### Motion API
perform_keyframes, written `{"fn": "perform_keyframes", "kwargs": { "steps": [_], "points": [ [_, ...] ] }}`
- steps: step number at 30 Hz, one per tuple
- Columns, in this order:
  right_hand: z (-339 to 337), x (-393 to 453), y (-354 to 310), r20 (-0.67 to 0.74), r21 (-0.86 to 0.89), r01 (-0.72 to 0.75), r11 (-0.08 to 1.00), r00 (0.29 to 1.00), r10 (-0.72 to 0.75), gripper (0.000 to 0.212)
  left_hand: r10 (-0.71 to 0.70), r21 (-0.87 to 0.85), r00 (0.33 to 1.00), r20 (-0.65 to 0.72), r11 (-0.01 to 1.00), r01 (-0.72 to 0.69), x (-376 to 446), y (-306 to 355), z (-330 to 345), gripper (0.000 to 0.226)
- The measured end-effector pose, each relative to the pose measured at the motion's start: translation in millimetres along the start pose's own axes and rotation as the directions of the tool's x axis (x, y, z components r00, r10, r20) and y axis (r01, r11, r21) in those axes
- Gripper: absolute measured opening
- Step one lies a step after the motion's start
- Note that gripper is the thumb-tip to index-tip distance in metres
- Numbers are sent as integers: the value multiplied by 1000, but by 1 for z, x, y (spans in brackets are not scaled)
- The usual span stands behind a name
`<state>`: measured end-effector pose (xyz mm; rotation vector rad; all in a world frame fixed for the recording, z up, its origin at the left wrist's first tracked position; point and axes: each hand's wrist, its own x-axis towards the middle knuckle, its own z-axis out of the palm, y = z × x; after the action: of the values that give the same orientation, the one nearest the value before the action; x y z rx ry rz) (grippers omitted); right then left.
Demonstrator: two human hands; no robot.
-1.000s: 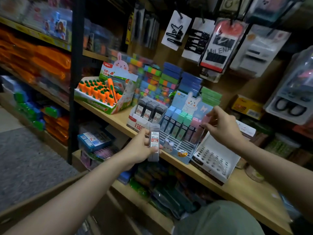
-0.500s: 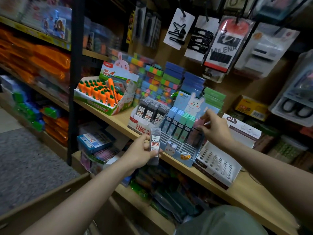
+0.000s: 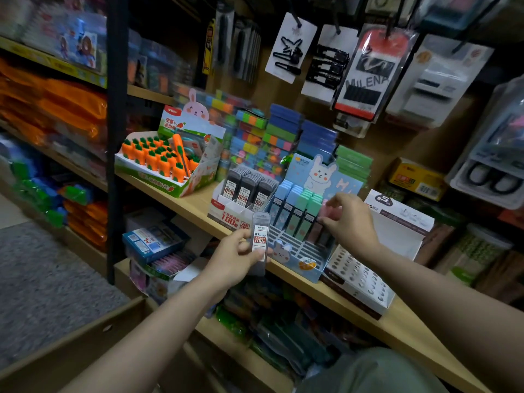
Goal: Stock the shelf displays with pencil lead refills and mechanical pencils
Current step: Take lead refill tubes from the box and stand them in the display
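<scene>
Reaching lower than a second ago, right hand (image 3: 350, 219) pinches pink refill (image 3: 330, 215) into bunny display (image 3: 297, 251); left hand (image 3: 236, 258) grips grey refill case (image 3: 259, 242), next to stock.

The pale wooden shelf board (image 3: 198, 204) looks smooth and matt. A clear, glossy plastic lead-refill case (image 3: 259, 239) shows a paper label. The blue rabbit-printed cardboard display box (image 3: 304, 259) has a slight sheen; the white perforated cardboard tray (image 3: 358, 282) looks matt.
</scene>
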<state>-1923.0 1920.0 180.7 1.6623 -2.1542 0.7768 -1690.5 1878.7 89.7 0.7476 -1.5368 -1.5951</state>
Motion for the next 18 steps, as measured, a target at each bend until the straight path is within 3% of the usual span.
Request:
{"fn": "perform_keyframes", "kwargs": {
  "steps": [5, 9, 13, 16, 18],
  "points": [
    [-11, -13, -33, -106, 184, 169, 968, 983, -152, 24, 3, -56, 1000, -29, 998, -4, 4, 2, -3, 18],
    [-3, -17, -79, 179, 307, 185, 933, 952, -248, 35, 8, -64, 1000, -8, 998, -8, 5, 8, -4, 17],
    [8, -13, -96, 246, 348, 98, 932, 950, -192, 31, 7, -46, 1000, 18, 999, -6, 8, 12, -7, 15],
    [5, 0, -96, 243, 389, 57, 920, 956, -162, 24, 92, 225, 992, -81, 972, -72, 12, 13, -14, 15],
    [-5, 17, -94, 149, 395, 65, 916, 980, -133, 21, 254, 513, 953, -168, 848, -136, 15, 12, -21, 20]
  ]
}}
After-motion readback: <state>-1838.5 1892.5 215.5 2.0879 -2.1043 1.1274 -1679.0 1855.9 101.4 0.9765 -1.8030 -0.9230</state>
